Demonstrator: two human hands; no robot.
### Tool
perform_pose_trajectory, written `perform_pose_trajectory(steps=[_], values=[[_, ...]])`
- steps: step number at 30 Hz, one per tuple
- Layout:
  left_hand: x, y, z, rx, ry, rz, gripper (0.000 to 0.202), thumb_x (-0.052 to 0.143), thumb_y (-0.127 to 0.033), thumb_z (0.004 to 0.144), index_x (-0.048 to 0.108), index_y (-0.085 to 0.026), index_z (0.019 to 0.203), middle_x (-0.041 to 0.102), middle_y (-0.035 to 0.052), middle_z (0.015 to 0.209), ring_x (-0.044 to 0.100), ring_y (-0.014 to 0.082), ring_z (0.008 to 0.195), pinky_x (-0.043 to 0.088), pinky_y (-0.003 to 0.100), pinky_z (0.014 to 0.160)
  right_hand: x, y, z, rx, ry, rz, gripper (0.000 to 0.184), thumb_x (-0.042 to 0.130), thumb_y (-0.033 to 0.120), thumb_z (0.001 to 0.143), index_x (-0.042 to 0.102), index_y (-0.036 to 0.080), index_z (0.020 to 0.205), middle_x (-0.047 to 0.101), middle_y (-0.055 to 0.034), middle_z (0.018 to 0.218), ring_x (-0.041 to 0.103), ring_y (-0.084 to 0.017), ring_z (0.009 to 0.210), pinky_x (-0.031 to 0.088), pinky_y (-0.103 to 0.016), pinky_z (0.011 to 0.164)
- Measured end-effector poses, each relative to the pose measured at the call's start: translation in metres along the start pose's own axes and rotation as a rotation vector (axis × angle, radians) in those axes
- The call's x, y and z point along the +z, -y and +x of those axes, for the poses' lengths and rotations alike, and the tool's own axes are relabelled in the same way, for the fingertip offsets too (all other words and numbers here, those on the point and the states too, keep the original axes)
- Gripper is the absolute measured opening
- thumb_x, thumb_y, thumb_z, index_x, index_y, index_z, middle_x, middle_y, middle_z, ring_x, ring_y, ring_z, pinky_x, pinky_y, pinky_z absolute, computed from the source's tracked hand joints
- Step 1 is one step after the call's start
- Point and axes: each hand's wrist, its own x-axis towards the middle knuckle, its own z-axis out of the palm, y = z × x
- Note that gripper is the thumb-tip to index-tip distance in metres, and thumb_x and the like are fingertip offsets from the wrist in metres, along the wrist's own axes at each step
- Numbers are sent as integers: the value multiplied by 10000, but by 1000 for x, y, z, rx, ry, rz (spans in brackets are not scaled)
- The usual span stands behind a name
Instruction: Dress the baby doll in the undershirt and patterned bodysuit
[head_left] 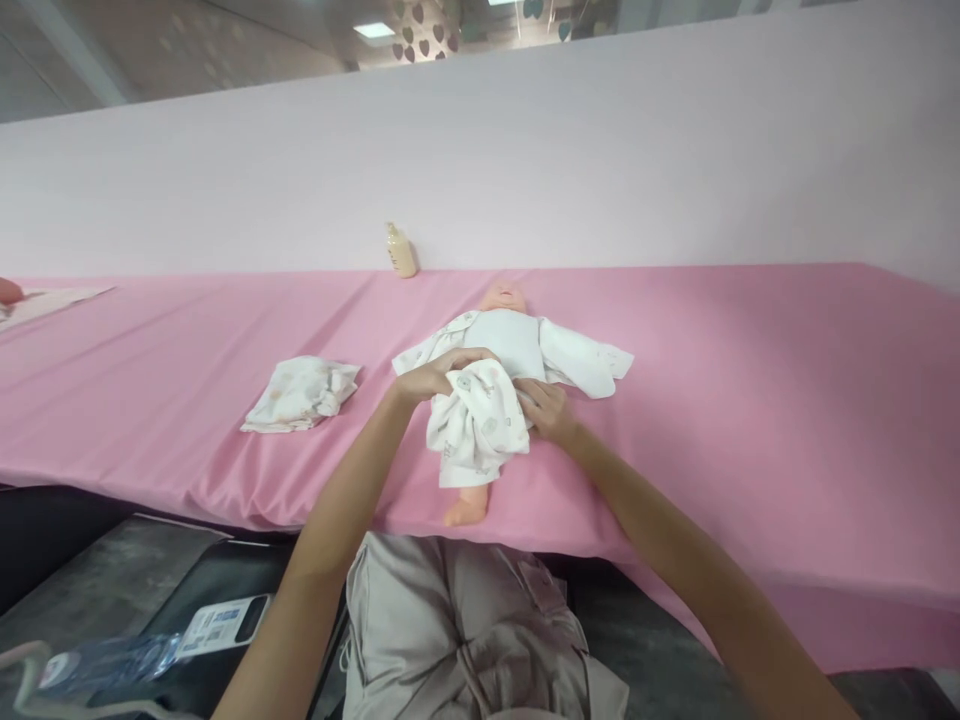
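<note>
A baby doll (pixel 501 298) lies on its back on the pink sheet, head away from me. It wears a white long-sleeved top (pixel 506 340) with both sleeves spread out. White printed baby pants (pixel 480 425) are bunched over its legs, and one bare foot (pixel 468 507) pokes out below them. My left hand (pixel 446 374) is closed on the pants at the waist, on the doll's left side as I see it. At the other side of the waist, my right hand (pixel 546 408) has its fingers curled on the pants' edge. The fingertips of both hands are partly hidden.
A folded white printed cloth (pixel 301 393) lies to the left on the pink sheet (pixel 750 420). By the white wall stands a small bottle (pixel 400 251) of cream-coloured liquid. Below the table's edge, a plastic bottle (pixel 112 662) and a phone (pixel 225 622) rest on a dark seat.
</note>
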Motion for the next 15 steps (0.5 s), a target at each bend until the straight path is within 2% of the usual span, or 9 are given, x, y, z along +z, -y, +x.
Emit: perform_pose_trajectory(steps=[2,4,7,9,10,12,13,15], values=[[3,6,5,-19,-7,27,450,728,-373,544,563,-165,906,575,38,888,544,179,823,420,234,678,4,-3,-3,6,9,-21,379,333,434,897,625,193,894,625,-150,978,586,-230,867,465,-348,683],[7,11,6,-29,-94,105,333,674,-305,607,526,-176,876,557,23,905,527,157,832,417,236,704,9,-5,-5,47,33,-53,326,379,402,886,611,186,813,617,-147,893,577,-224,804,459,-343,643],[15,10,-4,6,-424,315,175,597,-235,657,440,-182,713,493,-19,768,448,108,699,389,218,646,12,-4,-3,120,66,-95,260,417,324,874,601,179,761,590,-127,798,553,-214,743,454,-336,612],[19,4,-17,38,-577,456,232,593,-205,661,368,-177,611,431,-33,685,393,97,645,364,210,617,11,-1,-1,139,43,-119,253,396,270,869,612,176,775,591,-120,798,548,-210,735,452,-327,593],[22,-1,-23,53,-581,506,254,610,-194,656,366,-172,588,428,-31,679,393,97,648,365,212,626,10,1,1,146,20,-128,260,381,249,865,619,174,793,597,-119,809,549,-208,731,451,-321,583],[27,-12,-34,81,-481,532,179,635,-185,664,460,-164,633,493,-8,743,452,114,711,392,231,690,7,3,3,159,-33,-127,276,363,233,852,631,168,831,612,-122,834,557,-207,726,447,-315,558],[31,-17,-38,104,-424,519,118,633,-185,682,521,-164,709,533,12,805,487,131,762,406,246,728,5,4,4,172,-56,-112,280,364,237,846,634,164,853,619,-127,850,564,-212,731,448,-318,553],[41,-24,-42,164,-365,501,176,605,-185,728,576,-174,901,576,55,947,529,166,877,425,283,808,4,4,5,230,-74,-38,275,381,255,831,633,162,891,626,-134,875,578,-229,749,455,-334,558]])
